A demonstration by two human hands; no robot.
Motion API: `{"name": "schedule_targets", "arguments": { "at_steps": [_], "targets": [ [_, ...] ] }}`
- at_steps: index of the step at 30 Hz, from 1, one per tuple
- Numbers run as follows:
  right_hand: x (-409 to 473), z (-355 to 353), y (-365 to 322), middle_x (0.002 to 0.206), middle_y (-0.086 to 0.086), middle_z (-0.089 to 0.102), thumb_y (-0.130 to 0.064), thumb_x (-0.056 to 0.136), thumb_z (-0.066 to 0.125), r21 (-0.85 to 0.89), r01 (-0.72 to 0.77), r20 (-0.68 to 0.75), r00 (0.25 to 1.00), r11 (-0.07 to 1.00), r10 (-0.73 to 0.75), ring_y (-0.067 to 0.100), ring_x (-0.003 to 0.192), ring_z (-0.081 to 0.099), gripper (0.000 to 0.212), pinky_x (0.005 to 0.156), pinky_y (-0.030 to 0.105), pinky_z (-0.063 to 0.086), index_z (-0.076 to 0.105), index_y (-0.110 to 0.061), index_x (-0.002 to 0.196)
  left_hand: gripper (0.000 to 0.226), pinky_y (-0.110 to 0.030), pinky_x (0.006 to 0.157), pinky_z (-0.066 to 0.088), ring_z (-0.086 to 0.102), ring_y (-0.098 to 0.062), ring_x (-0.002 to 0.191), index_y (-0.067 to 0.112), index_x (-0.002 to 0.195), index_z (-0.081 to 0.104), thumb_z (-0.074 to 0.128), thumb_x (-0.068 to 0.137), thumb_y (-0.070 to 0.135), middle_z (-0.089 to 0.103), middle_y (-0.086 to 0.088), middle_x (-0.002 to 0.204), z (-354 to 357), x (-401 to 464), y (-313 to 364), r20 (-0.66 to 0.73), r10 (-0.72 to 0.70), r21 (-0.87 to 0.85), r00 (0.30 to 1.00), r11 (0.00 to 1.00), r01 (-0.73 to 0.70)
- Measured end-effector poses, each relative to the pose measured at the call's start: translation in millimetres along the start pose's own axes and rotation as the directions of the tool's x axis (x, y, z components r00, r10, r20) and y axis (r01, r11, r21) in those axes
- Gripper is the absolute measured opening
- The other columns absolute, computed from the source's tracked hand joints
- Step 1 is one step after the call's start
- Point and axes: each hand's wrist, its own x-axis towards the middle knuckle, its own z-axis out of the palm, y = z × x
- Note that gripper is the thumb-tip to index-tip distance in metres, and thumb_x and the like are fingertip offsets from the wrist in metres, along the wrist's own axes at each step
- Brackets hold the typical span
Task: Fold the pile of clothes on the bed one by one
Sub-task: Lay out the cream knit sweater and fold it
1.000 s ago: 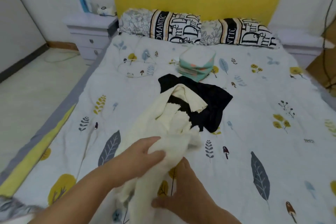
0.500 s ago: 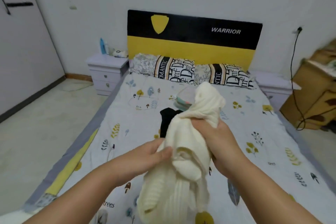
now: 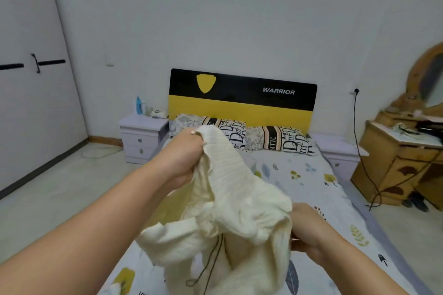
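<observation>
The cream sweater [image 3: 230, 199] is soft knitted cloth, ribbed and matt, crumpled between the fingers [image 3: 189, 151] of the left hand. The bed sheet [image 3: 306, 179] behind the fingers is smooth printed cotton cloth. The headboard [image 3: 242, 103] looks glossy and smooth. The dresser [image 3: 393, 163] is varnished wood, a little shiny.

The knit [image 3: 239, 199] is cream, ribbed, with a dark drawstring [image 3: 211, 258]. The sheet [image 3: 311, 182] is pale grey-white, scattered with yellow, blue and grey leaves and small mushrooms. The headboard [image 3: 242, 100] is black over yellow, with a yellow shield and white lettering. The pillows [image 3: 275, 141] carry black-and-white lettering, peach stripes and grey florals. The nightstand [image 3: 141, 136] is pale lilac, the dresser [image 3: 395, 163] honey-brown.
</observation>
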Motion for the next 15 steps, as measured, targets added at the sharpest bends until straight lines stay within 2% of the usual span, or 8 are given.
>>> {"name": "schedule_targets", "arguments": {
  "at_steps": [2, 4, 6, 7, 9, 11, 13, 15],
  "targets": [
    [-13.6, -3.4, -7.6, 0.079, 0.001, 0.055, -0.004, 0.088, 0.049, -0.006, 0.037, -0.158, 0.987, 0.999, -0.038, 0.019, 0.078, 0.058, 0.022, 0.066, 0.040, 0.049, 0.053, -0.009, 0.109, 0.027, -0.033, 0.061, 0.048, 0.060, -0.023, 0.060, 0.002, 0.080, 0.061, 0.037, 0.089, -0.007, 0.061, -0.012, 0.067, 9.6, -5.2, 14.0, 0.012, 0.023, 0.063, 1.000, 0.998, -0.024],
    [-34.8, 2.6, -23.1, 0.094, -0.007, 0.052, -0.025, 0.090, 0.057, 0.104, 0.223, -0.247, 0.950, 0.969, -0.192, 0.006, 0.082, 0.053, 0.031, 0.066, 0.031, 0.044, 0.048, -0.021, 0.119, 0.026, -0.036, 0.062, 0.041, 0.053, -0.025, 0.062, 0.002, 0.077, 0.057, 0.036, 0.086, -0.010, 0.054, -0.016, 0.066, 25.0, -10.9, 22.9, 0.019, 0.052, 0.138, 0.998, 0.989, -0.054],
    [-59.6, 15.6, -40.9, 0.101, -0.014, 0.057, -0.061, 0.072, 0.061, 0.110, 0.403, -0.166, 0.909, 0.909, -0.383, -0.002, 0.082, 0.057, 0.045, 0.064, 0.022, 0.043, 0.051, -0.034, 0.107, 0.024, -0.037, 0.062, 0.035, 0.046, -0.025, 0.065, 0.005, 0.071, 0.053, 0.038, 0.083, -0.009, 0.048, -0.016, 0.069, 41.1, -14.6, 24.8, 0.047, 0.080, 0.234, 0.996, 0.968, -0.089],
    [-69.1, 24.5, -45.1, 0.097, -0.019, 0.059, -0.072, 0.061, 0.062, 0.030, 0.448, -0.108, 0.890, 0.894, -0.442, -0.004, 0.081, 0.058, 0.052, 0.064, 0.020, 0.043, 0.051, -0.039, 0.100, 0.022, -0.037, 0.063, 0.033, 0.044, -0.025, 0.067, 0.006, 0.071, 0.052, 0.040, 0.082, -0.008, 0.046, -0.016, 0.071, 48.1, -15.9, 24.7, 0.067, 0.089, 0.281, 0.994, 0.954, -0.104],
    [-75.3, 38.2, -44.9, 0.084, -0.014, 0.062, -0.061, 0.063, 0.063, -0.220, 0.467, -0.042, 0.873, 0.857, -0.486, -0.001, 0.073, 0.059, 0.038, 0.061, 0.021, 0.042, 0.050, -0.035, 0.086, 0.019, -0.034, 0.062, 0.033, 0.045, -0.023, 0.067, 0.007, 0.071, 0.053, 0.043, 0.083, -0.005, 0.048, -0.014, 0.069, 56.4, -17.9, 24.3, 0.087, 0.092, 0.340, 0.992, 0.933, -0.117],
    [-69.6, 37.4, -45.3, 0.067, -0.005, 0.055, -0.027, 0.081, 0.055, -0.358, 0.459, -0.094, 0.849, 0.813, -0.520, 0.011, 0.061, 0.050, 0.016, 0.057, 0.029, 0.037, 0.047, -0.020, 0.070, 0.020, -0.029, 0.059, 0.034, 0.046, -0.020, 0.064, 0.012, 0.068, 0.054, 0.050, 0.085, 0.001, 0.051, -0.009, 0.066, 54.0, -20.8, 25.6, 0.086, 0.124, 0.372, 0.989, 0.916, -0.147],
    [-64.1, 22.4, -48.3, 0.062, 0.004, 0.049, -0.006, 0.084, 0.044, -0.235, 0.434, -0.213, 0.850, 0.870, -0.482, 0.019, 0.059, 0.044, 0.021, 0.056, 0.030, 0.032, 0.048, -0.013, 0.064, 0.016, -0.027, 0.059, 0.036, 0.050, -0.017, 0.068, 0.016, 0.070, 0.056, 0.066, 0.081, 0.012, 0.059, -0.005, 0.074, 40.2, -24.5, 23.8, 0.097, 0.207, 0.464, 0.974, 0.856, -0.228],
    [-64.5, 3.6, -57.8, 0.057, 0.005, 0.053, -0.001, 0.082, 0.042, -0.069, 0.428, -0.312, 0.849, 0.901, -0.427, 0.019, 0.057, 0.046, 0.023, 0.054, 0.027, 0.031, 0.056, -0.008, 0.066, 0.023, -0.021, 0.057, 0.038, 0.053, -0.011, 0.067, 0.019, 0.071, 0.056, 0.079, 0.070, 0.018, 0.062, 0.002, 0.075, 19.3, -31.2, 13.7, 0.137, 0.239, 0.599, 0.961, 0.753, -0.272]
  ]
}}
